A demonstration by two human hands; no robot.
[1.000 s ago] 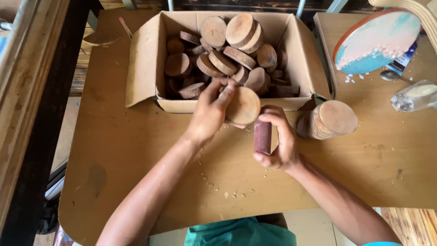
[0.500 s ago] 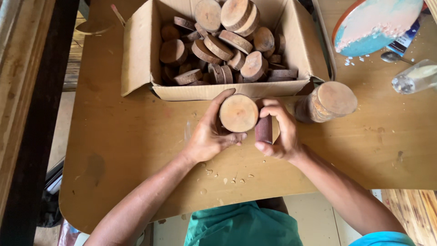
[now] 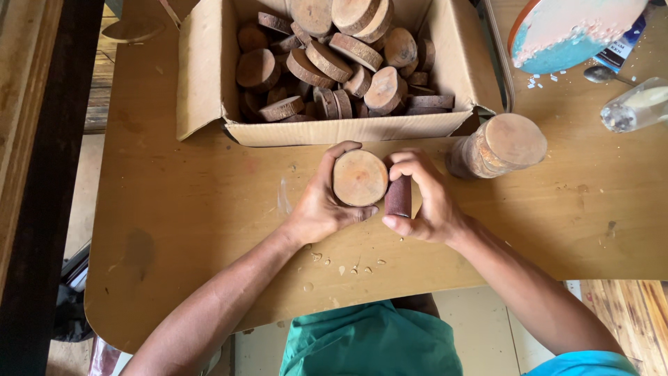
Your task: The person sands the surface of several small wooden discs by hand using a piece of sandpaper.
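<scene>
My left hand [image 3: 321, 206] grips a round wooden slice [image 3: 360, 177], flat face up, just in front of the cardboard box [image 3: 341, 130]. My right hand [image 3: 426, 198] holds a small dark reddish-brown roll [image 3: 399, 196], pressed against the slice's right edge. The open box is full of several similar bark-edged wooden slices [image 3: 334, 63]. A stack of slices [image 3: 499, 145] stands on the table right of my right hand.
The brown wooden table [image 3: 174, 230] has small chips and specks near its front edge. At the back right lie a round board painted white and turquoise [image 3: 570, 31], a spoon [image 3: 602, 74] and a clear bottle [image 3: 637, 104] on its side.
My left hand has lifted the slice from the box edge and drawn it toward me. The right hand's roll now touches the slice's edge. The view has tilted closer.
</scene>
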